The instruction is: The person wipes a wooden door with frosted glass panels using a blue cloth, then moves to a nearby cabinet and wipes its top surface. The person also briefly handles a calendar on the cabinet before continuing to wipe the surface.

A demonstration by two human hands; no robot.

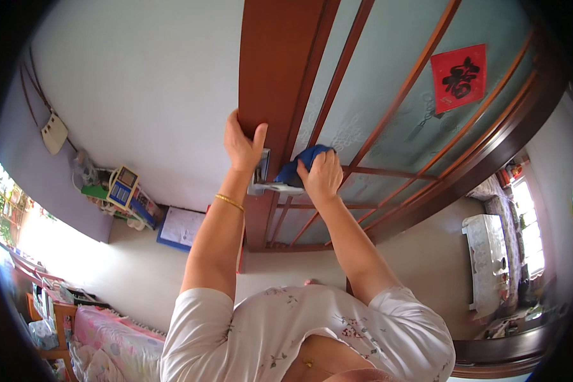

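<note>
Before me stands a brown wooden door (279, 62) with frosted glass panes (391, 62). My left hand (242, 145) grips the door's vertical edge, its thumb on the wood face. Bunched in my right hand (325, 173) is a blue cloth (310, 155), at the metal lever handle (286, 187) and the glass beside it. Part of the lever is hidden under the cloth. The handle's metal plate (266, 160) shows just beside my left wrist.
A red paper (458, 79) bearing a black character is on the glass. At left are a cluttered rack (119, 191), a blue-edged board (179, 229) and a hanging white bag (55, 133). A bed with pink bedding (110, 334) is lower left; a lace-covered table (487, 258) stands right.
</note>
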